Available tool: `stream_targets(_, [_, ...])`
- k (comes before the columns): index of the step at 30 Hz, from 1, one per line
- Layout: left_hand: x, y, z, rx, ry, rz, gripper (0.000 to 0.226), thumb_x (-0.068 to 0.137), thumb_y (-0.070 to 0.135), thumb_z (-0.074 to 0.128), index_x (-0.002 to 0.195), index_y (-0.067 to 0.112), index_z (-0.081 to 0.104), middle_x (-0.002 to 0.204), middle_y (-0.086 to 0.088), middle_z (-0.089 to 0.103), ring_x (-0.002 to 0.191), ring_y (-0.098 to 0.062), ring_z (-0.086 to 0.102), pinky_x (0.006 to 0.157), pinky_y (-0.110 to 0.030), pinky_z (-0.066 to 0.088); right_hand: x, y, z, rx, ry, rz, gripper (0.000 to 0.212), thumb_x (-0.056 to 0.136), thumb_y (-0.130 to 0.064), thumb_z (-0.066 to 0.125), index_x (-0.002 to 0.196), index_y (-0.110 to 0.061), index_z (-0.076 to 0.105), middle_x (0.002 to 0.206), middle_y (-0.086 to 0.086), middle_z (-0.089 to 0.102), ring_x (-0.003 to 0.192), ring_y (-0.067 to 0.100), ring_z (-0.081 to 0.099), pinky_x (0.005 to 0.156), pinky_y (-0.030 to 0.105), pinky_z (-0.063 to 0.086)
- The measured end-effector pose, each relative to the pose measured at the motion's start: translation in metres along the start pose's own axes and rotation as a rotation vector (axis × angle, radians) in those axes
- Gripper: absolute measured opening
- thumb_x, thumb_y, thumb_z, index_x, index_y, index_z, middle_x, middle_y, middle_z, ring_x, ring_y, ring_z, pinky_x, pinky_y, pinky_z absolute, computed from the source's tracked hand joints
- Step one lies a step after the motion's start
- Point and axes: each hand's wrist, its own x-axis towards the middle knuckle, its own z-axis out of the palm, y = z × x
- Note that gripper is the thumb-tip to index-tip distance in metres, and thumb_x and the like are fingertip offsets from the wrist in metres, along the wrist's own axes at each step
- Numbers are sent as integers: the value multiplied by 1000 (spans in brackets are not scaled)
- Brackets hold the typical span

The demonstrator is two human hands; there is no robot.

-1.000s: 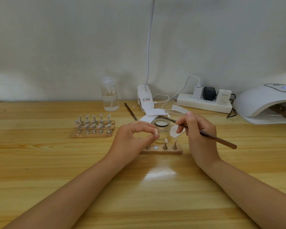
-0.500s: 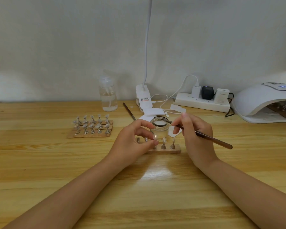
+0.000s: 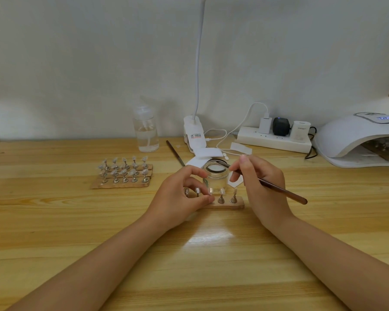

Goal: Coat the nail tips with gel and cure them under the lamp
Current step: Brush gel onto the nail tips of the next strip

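Fingers of the left hand (image 3: pixel 180 194) have slid off the gel jar (image 3: pixel 216 179) onto a nail tip (image 3: pixel 211 191) on the wooden strip (image 3: pixel 230 205), pinching it; right hand (image 3: pixel 259 184) pinches the brush (image 3: pixel 279 189), bristles lifting to the rim, so coating looks imminent.

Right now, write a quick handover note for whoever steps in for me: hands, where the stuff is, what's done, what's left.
Left hand pinches a nail tip stand at the wooden strip, beside the glass jar.
Right hand holds the brush, bristles at the open jar's rim.
Two stands with tips sit on the strip's right end.
A rack of about ten tips waits at left; whether they are coated cannot be told.
The curing lamp at far right holds another rack inside, display lit.
Left: load the brush, coat the strip's tips, cure them.
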Motion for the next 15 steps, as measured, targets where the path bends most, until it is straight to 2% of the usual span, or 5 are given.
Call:
stream_targets(7, [0, -1, 0, 25, -5, -6, 38, 67, 15, 80, 88, 34, 54, 68, 20, 67, 71, 7, 56, 69, 0, 36, 0, 0, 0, -12, -19, -31, 26, 88, -30, 43, 69, -28, 60, 60, -8, 59, 58, 5, 55, 54, 10, 42])
stream_targets(11, [0, 0, 0, 17, -1, -14, 39, 66, 14, 80, 87, 34, 55, 67, 18, 67, 70, 7, 56, 69, 0, 37, 0, 1, 0, -77, -18, -67, 21, 90, -19, 58, 75, -34, 59, 65, -12, 61, 64, -1, 57, 55, 7, 41])
stream_targets(15, [0, 1, 0, 15, 3, -16, 39, 66, 13, 80, 87, 35, 55, 66, 17, 66, 70, 7, 56, 69, 0, 36, 1, 2, 0, -88, -22, -83, 17, 85, -16, 62, 79, -32, 59, 70, -13, 60, 67, -1, 56, 55, 7, 41])
